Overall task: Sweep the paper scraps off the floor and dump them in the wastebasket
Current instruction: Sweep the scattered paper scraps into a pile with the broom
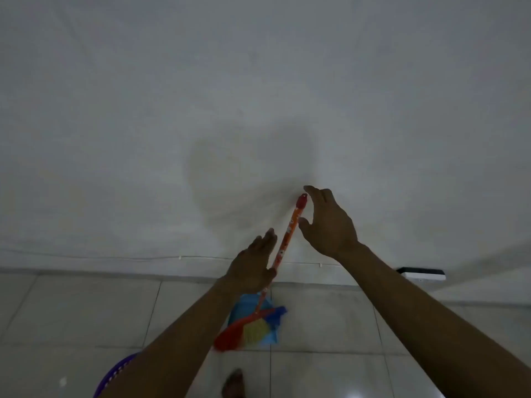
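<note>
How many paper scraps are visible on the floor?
1: a small white scrap on the floor at lower left, just left of the purple wastebasket. Others may be hidden under the arms or the blue dustpan.

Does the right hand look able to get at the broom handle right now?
Probably yes: the right hand is open right beside the top of the broom handle, with nothing between them.

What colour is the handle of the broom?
Broom handle: orange with pale marks, red tip; head view.
</note>
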